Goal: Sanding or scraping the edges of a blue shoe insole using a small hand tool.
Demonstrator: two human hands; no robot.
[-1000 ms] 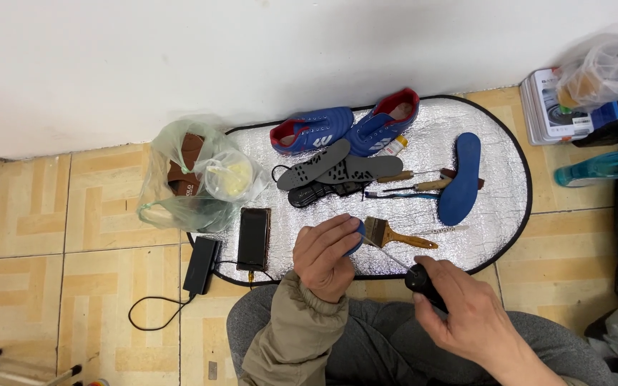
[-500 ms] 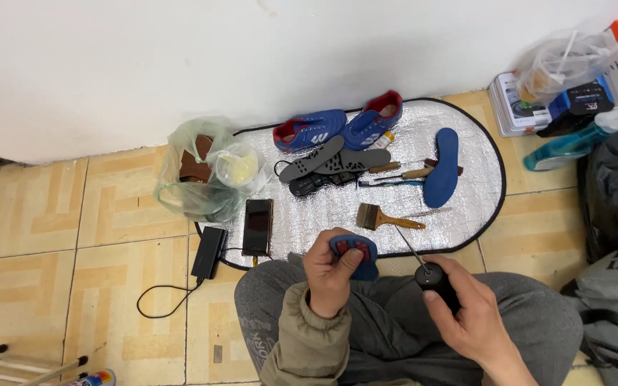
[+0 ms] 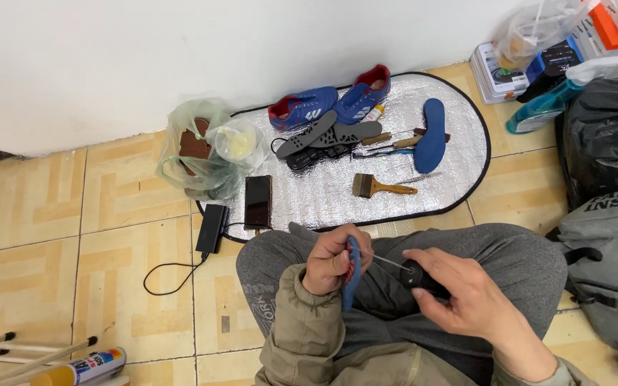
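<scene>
Head view, looking down on a seated person's lap. Blue insole (image 3: 352,275) is being held edge-on above the grey-trousered knees, so only its thin rim and a strip of reddish underside are showing; it looks soft and slightly bowed. Left hand (image 3: 330,261) is curling closed around the insole, thumb and fingers pinching it. Right hand (image 3: 459,289) is gripping the dark handle of an awl (image 3: 395,263), whose thin metal shaft is pointing at the insole and the left fingers (image 3: 337,246) just beside it. Risk, as a judgement: the tip is lying very near those fingers, so a slip through the soft material could prick them; a loose pinch could let the insole twist and send the point off line. Farther out, on the silver mat (image 3: 459,182), are lying a second insole (image 3: 432,136), a brush (image 3: 380,187), a pair of blue shoes (image 3: 330,104) and a phone (image 3: 257,202).
</scene>
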